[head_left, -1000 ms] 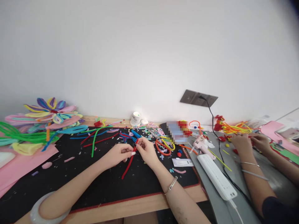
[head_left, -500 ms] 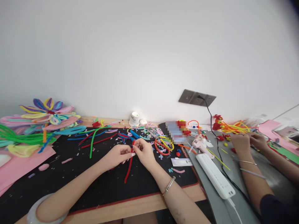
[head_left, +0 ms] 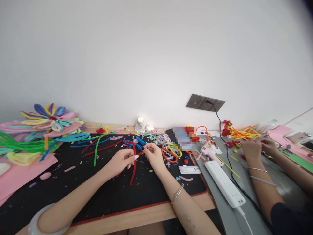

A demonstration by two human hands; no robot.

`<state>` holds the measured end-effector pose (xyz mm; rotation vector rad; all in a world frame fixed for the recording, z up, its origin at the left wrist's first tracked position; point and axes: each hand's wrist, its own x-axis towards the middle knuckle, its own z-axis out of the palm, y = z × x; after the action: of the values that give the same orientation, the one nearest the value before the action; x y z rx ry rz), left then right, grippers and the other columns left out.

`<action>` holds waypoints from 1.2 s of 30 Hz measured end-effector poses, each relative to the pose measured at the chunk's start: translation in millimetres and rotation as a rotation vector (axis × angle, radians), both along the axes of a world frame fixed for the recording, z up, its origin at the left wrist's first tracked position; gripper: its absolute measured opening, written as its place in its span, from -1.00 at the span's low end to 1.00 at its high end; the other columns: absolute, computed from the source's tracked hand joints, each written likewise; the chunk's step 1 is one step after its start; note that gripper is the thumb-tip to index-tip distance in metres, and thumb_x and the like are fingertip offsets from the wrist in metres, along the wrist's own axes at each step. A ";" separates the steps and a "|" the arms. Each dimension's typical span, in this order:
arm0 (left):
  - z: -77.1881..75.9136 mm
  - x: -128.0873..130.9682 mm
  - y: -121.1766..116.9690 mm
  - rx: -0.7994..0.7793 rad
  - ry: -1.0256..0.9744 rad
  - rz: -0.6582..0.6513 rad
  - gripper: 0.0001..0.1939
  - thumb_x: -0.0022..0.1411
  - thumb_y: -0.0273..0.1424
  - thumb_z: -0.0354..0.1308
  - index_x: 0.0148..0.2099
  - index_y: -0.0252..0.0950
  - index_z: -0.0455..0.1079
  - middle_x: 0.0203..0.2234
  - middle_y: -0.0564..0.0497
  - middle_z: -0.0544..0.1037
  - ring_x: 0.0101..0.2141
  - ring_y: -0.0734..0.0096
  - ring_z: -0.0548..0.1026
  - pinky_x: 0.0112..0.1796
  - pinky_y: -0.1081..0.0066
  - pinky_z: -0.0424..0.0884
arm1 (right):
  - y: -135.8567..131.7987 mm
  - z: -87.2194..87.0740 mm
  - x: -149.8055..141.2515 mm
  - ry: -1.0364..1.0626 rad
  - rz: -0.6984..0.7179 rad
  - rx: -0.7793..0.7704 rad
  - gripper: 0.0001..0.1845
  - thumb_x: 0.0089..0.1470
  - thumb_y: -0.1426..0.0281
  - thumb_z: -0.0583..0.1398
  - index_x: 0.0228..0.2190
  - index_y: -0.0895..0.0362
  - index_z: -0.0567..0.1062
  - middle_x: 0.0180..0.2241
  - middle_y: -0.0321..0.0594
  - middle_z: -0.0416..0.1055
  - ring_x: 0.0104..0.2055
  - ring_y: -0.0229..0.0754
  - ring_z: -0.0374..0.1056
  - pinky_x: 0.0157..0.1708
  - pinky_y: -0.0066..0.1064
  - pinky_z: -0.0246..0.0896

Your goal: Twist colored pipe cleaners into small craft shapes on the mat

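Note:
My left hand (head_left: 121, 160) and my right hand (head_left: 153, 155) meet over a black mat (head_left: 102, 192), both pinched on one red pipe cleaner (head_left: 134, 166). The left fingers grip its long part, which runs from above the hand down toward me. The right fingertips pinch a short bent end next to a small dark piece. Loose pipe cleaners in red, green and blue (head_left: 102, 143) lie just beyond my hands.
A pile of coloured pipe-cleaner flowers (head_left: 49, 120) sits at the far left over pink paper (head_left: 22, 173). A pink glue gun (head_left: 207, 150) and a white power strip (head_left: 225, 184) lie to the right. Another person's hands (head_left: 259, 147) work at the far right.
My hands have drawn slightly apart. The red pipe cleaner's upper part has swung up above my left hand, and a short bent end now stretches across to my right fingertips.

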<state>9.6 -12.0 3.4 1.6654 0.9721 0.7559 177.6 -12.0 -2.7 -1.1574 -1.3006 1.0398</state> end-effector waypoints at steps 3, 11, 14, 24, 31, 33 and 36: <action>2.6 0.4 -1.1 -0.005 -0.029 0.005 -0.67 0.13 -0.16 0.01 -0.52 -0.29 0.19 -0.72 0.17 0.27 -0.66 0.53 0.25 -0.53 0.51 0.18 | 1.5 0.4 0.6 0.142 0.006 -0.068 -0.81 -0.11 0.29 0.20 -0.50 0.16 0.35 -0.70 -0.42 0.22 -0.72 -0.41 0.01 -0.74 -0.56 -0.16; 3.5 1.8 -0.6 -0.041 -0.095 0.020 -0.68 0.11 -0.16 0.04 -0.51 -0.29 0.18 -0.69 0.16 0.30 -0.66 0.54 0.26 -0.53 0.49 0.21 | 0.3 4.5 1.7 0.294 0.075 -0.101 -0.76 -0.14 0.26 0.24 -0.46 0.16 0.36 -0.62 -0.32 0.37 -0.73 -0.42 0.06 -0.76 -0.58 -0.18; 3.9 2.2 -0.5 -0.064 -0.107 0.021 -0.67 0.11 -0.14 0.04 -0.51 -0.29 0.17 -0.69 0.15 0.32 -0.66 0.54 0.26 -0.54 0.49 0.22 | 0.5 3.9 1.7 0.320 0.092 -0.102 -0.75 -0.15 0.26 0.25 -0.45 0.17 0.37 -0.60 -0.29 0.40 -0.72 -0.42 0.06 -0.76 -0.57 -0.17; 2.3 1.2 2.1 -0.120 -0.133 0.068 -0.69 0.11 -0.14 0.04 -0.41 -0.31 0.24 -0.58 0.08 0.38 -0.64 0.53 0.29 -0.53 0.47 0.29 | 0.2 4.4 0.9 0.317 0.081 -0.102 -0.75 -0.16 0.25 0.26 -0.52 0.16 0.35 -0.60 -0.27 0.42 -0.73 -0.43 0.01 -0.75 -0.56 -0.16; 0.9 1.4 2.0 -0.142 -0.174 0.070 -0.68 0.10 -0.14 0.05 -0.45 -0.31 0.23 -0.61 0.10 0.39 -0.67 0.57 0.27 -0.56 0.50 0.24 | -0.6 6.9 0.7 0.291 0.049 -0.101 -0.74 -0.19 0.26 0.27 -0.57 0.15 0.32 -0.70 -0.35 0.35 -0.75 -0.44 -0.01 -0.78 -0.57 -0.20; 1.1 1.6 1.8 -0.154 -0.187 0.070 -0.68 0.10 -0.14 0.05 -0.46 -0.31 0.23 -0.63 0.12 0.39 -0.69 0.58 0.26 -0.58 0.51 0.21 | -1.0 7.3 0.9 0.278 0.045 -0.097 -0.74 -0.17 0.27 0.26 -0.58 0.15 0.32 -0.69 -0.35 0.36 -0.74 -0.43 0.00 -0.78 -0.57 -0.20; 3.0 2.0 1.2 -0.160 -0.189 0.082 -0.68 0.11 -0.15 0.05 -0.47 -0.32 0.23 -0.64 0.12 0.39 -0.69 0.58 0.26 -0.58 0.51 0.21 | -1.7 7.3 1.5 0.255 0.045 -0.088 -0.76 -0.15 0.28 0.25 -0.58 0.16 0.32 -0.65 -0.31 0.40 -0.73 -0.43 0.02 -0.76 -0.57 -0.17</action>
<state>11.6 -10.8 6.4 1.3965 0.9456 0.8510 179.0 -13.8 4.6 -1.0268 -1.0928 1.2446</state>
